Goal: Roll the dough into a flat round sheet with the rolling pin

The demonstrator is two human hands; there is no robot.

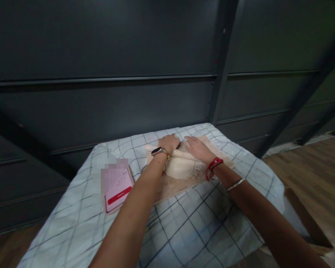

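Observation:
A pale wooden rolling pin (181, 154) lies crosswise over a round, flat sheet of cream-coloured dough (179, 168). My left hand (169, 142) is closed over the pin towards its left end, fingers curving down on the far side. Farther right, my right hand (198, 149) bears on the pin with its palm, its fingers reaching forward over it. Beneath the dough is a brown board (171, 188) dusted with white flour. The pin's right end is hidden under my right hand.
A phone (118, 188) in a pink case, its screen lit, lies left of the board. A white checked cloth (195, 223) covers the table. Dark metal panels (128, 108) rise behind it. On the wooden floor at the right stands an open cardboard box (307, 219).

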